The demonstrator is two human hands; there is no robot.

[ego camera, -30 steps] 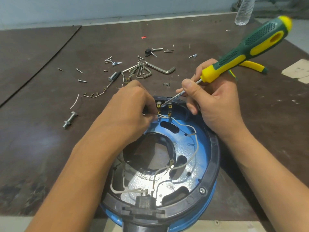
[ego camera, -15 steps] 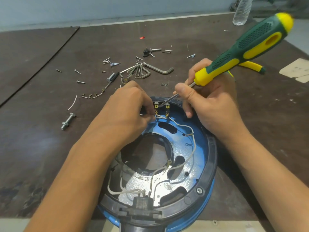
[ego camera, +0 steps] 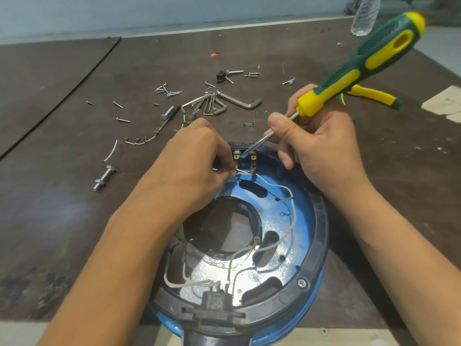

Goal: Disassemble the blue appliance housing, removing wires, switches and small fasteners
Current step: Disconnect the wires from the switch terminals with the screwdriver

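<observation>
Two spade terminals (ego camera: pixel 237 158) still seated; my left hand (ego camera: pixel 189 166) pinches the white wire (ego camera: pixel 274 187), my right hand (ego camera: pixel 321 151) grips the screwdriver (ego camera: pixel 349 76), still levering.

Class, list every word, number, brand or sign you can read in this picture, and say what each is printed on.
No text can be read here.
On the screwdriver, no brand or print shows.
On the paper at the right edge, faint marks, too blurred to read.
On the bottle, no label shows.

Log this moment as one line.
left hand: pinches white wire at switch terminals | right hand: holds screwdriver, tip at terminals | blue housing: on table
</observation>
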